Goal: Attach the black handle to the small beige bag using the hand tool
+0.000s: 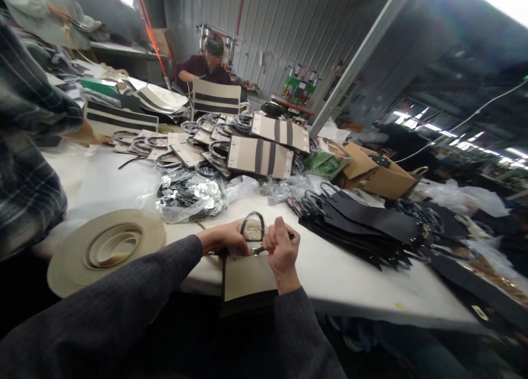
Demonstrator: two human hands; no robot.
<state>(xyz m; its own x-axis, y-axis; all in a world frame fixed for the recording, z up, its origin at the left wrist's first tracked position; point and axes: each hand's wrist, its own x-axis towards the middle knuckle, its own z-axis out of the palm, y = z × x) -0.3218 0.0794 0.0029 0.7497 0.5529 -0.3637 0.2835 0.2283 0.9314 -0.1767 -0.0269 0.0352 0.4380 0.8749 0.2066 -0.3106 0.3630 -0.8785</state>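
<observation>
A beige bag panel [249, 280] with dark edging hangs over the table's front edge, close to my body. Its looped handle [252, 218], dark and wrapped in clear film, stands up from the top edge. My left hand [227, 239] grips the panel's top edge at the left foot of the handle. In a fist, my right hand [282, 250] holds a small tool [259, 251] with a metal tip and a dark end; its exact kind is hidden. The tip points left, at the panel's top edge near the handle.
A large roll of beige strip [78, 258] lies left of my arm. Ahead are a bag of metal pieces [192, 195] and stacked beige panels [259, 156]. Black panels [358, 219] are piled right. A co-worker's plaid sleeve [37, 115] reaches in left; another person [206, 68] sits behind.
</observation>
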